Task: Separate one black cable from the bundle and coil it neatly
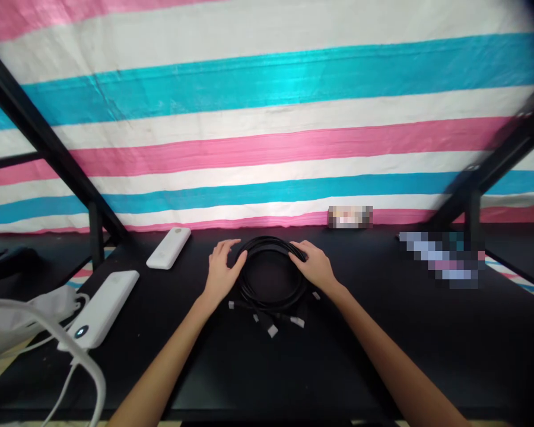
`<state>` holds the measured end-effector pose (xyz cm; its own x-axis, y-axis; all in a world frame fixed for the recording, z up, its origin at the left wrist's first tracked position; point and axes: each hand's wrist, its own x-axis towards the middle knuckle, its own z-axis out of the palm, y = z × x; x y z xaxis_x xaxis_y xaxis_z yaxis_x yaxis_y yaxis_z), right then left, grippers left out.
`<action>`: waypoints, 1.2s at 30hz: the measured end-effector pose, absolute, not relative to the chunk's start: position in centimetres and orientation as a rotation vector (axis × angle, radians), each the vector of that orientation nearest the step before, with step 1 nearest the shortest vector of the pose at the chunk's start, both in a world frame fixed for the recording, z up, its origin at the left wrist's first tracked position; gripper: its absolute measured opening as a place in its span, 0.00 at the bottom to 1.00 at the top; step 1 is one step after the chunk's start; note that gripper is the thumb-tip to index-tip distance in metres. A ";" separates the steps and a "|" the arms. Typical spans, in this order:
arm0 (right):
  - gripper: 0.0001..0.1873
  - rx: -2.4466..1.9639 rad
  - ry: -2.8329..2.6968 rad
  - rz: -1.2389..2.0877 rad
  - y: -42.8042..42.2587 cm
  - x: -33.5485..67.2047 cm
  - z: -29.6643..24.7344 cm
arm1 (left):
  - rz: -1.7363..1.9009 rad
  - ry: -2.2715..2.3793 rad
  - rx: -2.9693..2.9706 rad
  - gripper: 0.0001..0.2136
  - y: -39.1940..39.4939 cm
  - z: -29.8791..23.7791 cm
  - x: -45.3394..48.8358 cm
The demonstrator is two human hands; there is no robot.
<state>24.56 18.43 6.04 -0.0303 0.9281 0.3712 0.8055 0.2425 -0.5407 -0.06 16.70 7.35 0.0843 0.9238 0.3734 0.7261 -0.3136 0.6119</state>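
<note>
A coil of black cables (273,305) lies on the black table, looped into a ring. Several plugs with pale metal ends, among them a USB plug (269,326), stick out at its near side. To the left of the ring is my left hand (222,270), fingers spread and thumb tip at the ring's edge. My right hand (315,267) has its thumb and fingers around the upper right side of the ring. Its other fingers are partly hidden behind the hand.
Two white power banks (169,248) (104,308) lie to the left, the nearer one with a lit display. A white power strip (31,314) and a white cord (95,379) occupy the left edge. Blurred-out items (440,255) lie right. Black frame bars (57,148) flank a striped sheet (267,136).
</note>
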 end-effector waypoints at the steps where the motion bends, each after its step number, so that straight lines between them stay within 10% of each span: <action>1: 0.17 -1.604 -1.869 0.259 18.5 24.6 6.0 | 1.010 1.677 2.066 0.19 17.2 6.9 -0.2; 11: 0.22 -1.992 -1.959 0.328 18.6 25.0 6.3 | 0.762 1.365 2.292 0.36 14.3 7.6 2.7; 36: 0.16 -1.618 -1.814 0.614 21.0 26.5 3.3 | 0.411 1.692 2.203 0.19 17.0 8.0 -4.1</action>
<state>26.51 20.99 3.28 -0.0536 0.9882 0.1435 0.6977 0.1398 -0.7026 -4.11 16.98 8.04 0.2523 0.9673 0.0262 0.8716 -0.2389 0.4281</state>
